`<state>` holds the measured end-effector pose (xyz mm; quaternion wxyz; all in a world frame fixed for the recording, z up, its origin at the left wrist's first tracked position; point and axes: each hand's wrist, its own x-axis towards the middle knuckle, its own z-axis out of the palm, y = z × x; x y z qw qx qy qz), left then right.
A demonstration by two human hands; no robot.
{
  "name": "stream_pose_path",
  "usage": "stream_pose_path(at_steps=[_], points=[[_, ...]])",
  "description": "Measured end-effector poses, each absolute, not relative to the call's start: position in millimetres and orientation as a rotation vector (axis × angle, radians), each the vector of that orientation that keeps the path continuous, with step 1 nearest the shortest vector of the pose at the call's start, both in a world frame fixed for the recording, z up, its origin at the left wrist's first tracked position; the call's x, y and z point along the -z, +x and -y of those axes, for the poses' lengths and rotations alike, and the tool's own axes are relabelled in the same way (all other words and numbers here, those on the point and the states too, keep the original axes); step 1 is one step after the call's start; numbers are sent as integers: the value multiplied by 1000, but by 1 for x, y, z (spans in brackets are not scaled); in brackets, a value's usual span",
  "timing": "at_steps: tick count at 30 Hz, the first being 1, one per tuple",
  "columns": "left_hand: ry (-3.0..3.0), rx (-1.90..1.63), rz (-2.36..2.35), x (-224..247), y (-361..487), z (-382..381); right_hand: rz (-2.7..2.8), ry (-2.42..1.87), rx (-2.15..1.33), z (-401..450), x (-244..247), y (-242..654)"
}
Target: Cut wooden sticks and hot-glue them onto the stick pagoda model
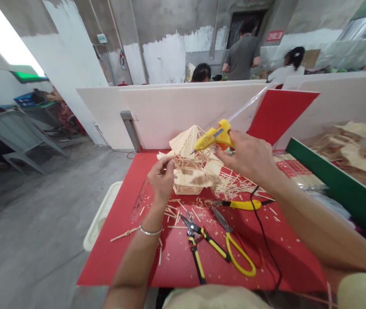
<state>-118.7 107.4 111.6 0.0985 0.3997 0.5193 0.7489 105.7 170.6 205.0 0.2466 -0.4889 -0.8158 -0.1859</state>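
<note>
My right hand (pixel 250 150) is wrapped round a yellow hot glue gun (pixel 213 136). Its nozzle points down and left at a small building model (pixel 187 178) made of thin wooden sticks, with tiered, pleated-looking roofs. At the model's left side is my left hand (pixel 161 174), thumb and fingers pinched together; what lies between them is too small to make out. In front of the model lie pruning shears (pixel 197 240) with black and yellow handles, yellow-handled scissors (pixel 234 244) and a yellow utility knife (pixel 242 205).
Loose sticks (pixel 236 182) and shavings litter the red tabletop (pixel 112 266). A black cord (pixel 264 240) runs along the right. White boards (pixel 198 107) and a red board (pixel 282 113) stand behind. Packed sticks (pixel 300 171) lie beside a green board (pixel 340 189). Other people are beyond.
</note>
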Motion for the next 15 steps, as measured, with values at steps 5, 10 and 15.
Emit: stream_pose_path(at_steps=[5, 10, 15], points=[[1176, -2239, -1559, -107, -112, -75, 2291, -1538, 231, -147, -178, 162], [1159, -2237, -1623, -91, -93, -36, 2285, -1678, -80, -103, -124, 214], [1138, -2104, -1697, -44, -73, -15, 2148, -1852, -394, -65, -54, 248]])
